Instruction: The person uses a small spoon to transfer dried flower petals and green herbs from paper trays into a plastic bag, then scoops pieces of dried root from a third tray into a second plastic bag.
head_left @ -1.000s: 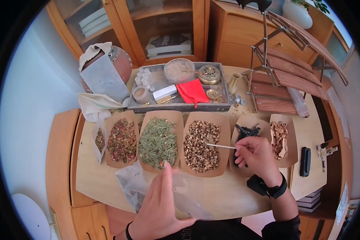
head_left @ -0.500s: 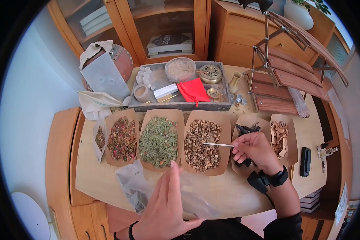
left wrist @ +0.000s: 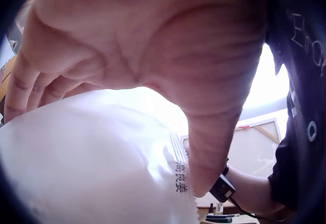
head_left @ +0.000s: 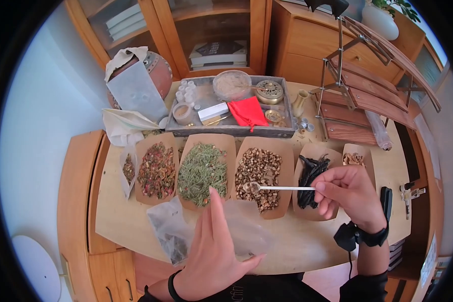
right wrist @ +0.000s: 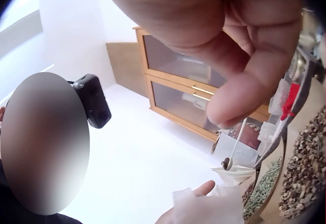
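My right hand (head_left: 351, 195) pinches the handle of a small, slim spoon (head_left: 287, 188) between thumb and fingers. Its bowl carries brown pieces and overlaps the tray of chopped brown pieces (head_left: 248, 163). In the right wrist view the spoon (right wrist: 236, 145) hangs below my fingertips. My left hand (head_left: 209, 247) has straight fingers and a thumb spread wide, supporting a translucent plastic bag (head_left: 170, 229) with its fingers and thumb. Printed characters mark the bag (left wrist: 76, 152) in the left wrist view, where it covers my fingertips.
Paper trays hold green herb (head_left: 202, 168), dried petals (head_left: 157, 168), black strips (head_left: 312, 176) and pale chips (head_left: 354, 158). Behind them stands a grey tray (head_left: 236, 132) with a red pouch (head_left: 248, 112). A folding wooden rack (head_left: 355, 128) is at the back right.
My right hand and the spoon have moved toward me and to the right; the loaded bowl has come up from the brown pieces. My left hand has shifted slightly, still with the bag.
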The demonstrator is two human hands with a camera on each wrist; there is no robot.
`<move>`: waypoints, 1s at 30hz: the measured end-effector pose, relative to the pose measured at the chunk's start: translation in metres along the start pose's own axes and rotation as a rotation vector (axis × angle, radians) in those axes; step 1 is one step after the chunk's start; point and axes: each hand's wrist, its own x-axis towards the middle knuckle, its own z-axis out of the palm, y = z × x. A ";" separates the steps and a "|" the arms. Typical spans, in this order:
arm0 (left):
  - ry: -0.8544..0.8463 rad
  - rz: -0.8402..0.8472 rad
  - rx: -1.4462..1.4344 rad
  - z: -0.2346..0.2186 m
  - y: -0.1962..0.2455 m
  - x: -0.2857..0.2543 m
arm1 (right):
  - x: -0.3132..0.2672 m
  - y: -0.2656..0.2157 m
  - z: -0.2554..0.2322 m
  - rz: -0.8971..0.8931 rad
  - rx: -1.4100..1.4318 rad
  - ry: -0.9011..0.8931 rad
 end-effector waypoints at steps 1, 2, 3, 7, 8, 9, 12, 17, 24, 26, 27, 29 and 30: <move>0.022 -0.013 -0.005 0.000 0.001 0.002 | -0.005 -0.005 0.003 0.008 -0.020 0.023; 0.043 -0.025 -0.009 0.001 0.002 0.003 | -0.010 -0.009 0.005 0.007 -0.020 0.022; 0.044 -0.025 -0.009 0.001 0.002 0.003 | -0.015 -0.012 0.007 -0.001 -0.055 -0.017; 0.057 -0.012 -0.023 0.002 0.001 0.003 | -0.032 -0.012 0.021 -0.063 -0.184 -0.030; 0.053 -0.013 -0.034 0.002 0.001 0.002 | -0.035 -0.012 0.023 -0.127 -0.242 0.002; 0.053 -0.013 -0.035 0.002 0.002 0.001 | -0.037 -0.014 0.022 -0.147 -0.233 0.060; 0.037 -0.001 0.025 0.001 0.003 -0.003 | -0.026 -0.013 0.011 -0.220 -0.319 0.251; 0.024 0.037 -0.002 0.005 -0.001 -0.014 | 0.005 0.018 0.001 -0.297 -0.628 0.267; -0.018 -0.023 -0.015 0.005 -0.002 -0.013 | 0.038 0.040 0.001 -0.032 -0.331 0.036; -0.026 -0.026 -0.017 0.005 -0.002 -0.011 | 0.045 0.045 0.003 0.045 -0.198 -0.045; -0.025 -0.027 -0.018 0.005 -0.003 -0.010 | 0.048 0.048 0.002 0.046 -0.199 -0.046; -0.038 -0.030 -0.018 0.006 -0.003 -0.009 | 0.052 0.053 0.000 0.096 -0.116 -0.076; -0.038 -0.032 -0.018 0.006 -0.003 -0.009 | 0.053 0.054 -0.001 0.097 -0.117 -0.078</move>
